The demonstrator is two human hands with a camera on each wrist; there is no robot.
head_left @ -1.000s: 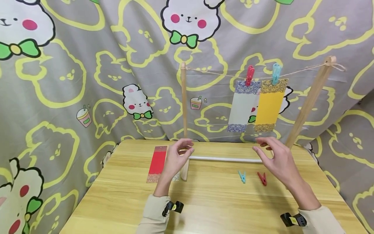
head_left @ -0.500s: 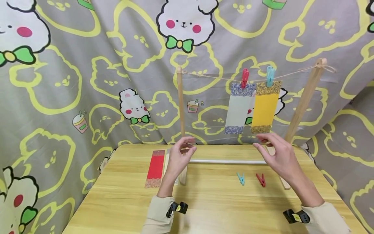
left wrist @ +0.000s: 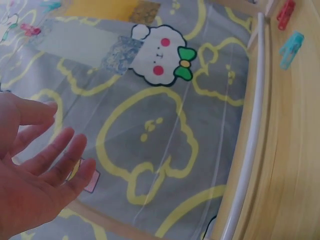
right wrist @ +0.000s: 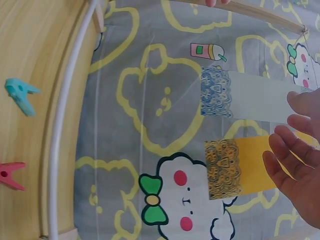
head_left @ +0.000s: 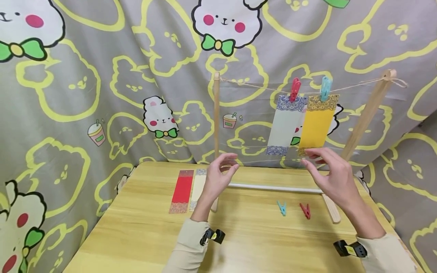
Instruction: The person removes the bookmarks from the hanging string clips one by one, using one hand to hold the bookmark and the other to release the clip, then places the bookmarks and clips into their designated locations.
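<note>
My left hand [head_left: 220, 174] hovers in front of the frame's left post, fingers loosely bent, holding nothing. At the right my right hand [head_left: 332, 176] is likewise relaxed and bare, its fingertips overlapping the bottom of the yellow bookmark [head_left: 317, 127] in the head view. That bookmark hangs from the string [head_left: 256, 86] by a blue clothespin [head_left: 326, 89]. Beside it a pale bookmark [head_left: 284, 127] with blue lace-patterned ends hangs by a red clothespin [head_left: 295, 90]. A blue clothespin [left wrist: 291, 50] and a red clothespin [left wrist: 285, 14] lie on the table.
A wooden frame has a left post [head_left: 216, 113], a right post [head_left: 368, 113] and a white rod [head_left: 273, 187] low between them. On the table [head_left: 136, 235] a red bookmark [head_left: 181, 191] and a cream bookmark [head_left: 198, 187] lie left of the frame. A patterned curtain [head_left: 191, 87] hangs behind.
Both hands have shifted slightly rightward and up, uncovering more of the cream bookmark. The head view has swayed a little. The hanging bookmarks and the loose clothespins stay in place.
</note>
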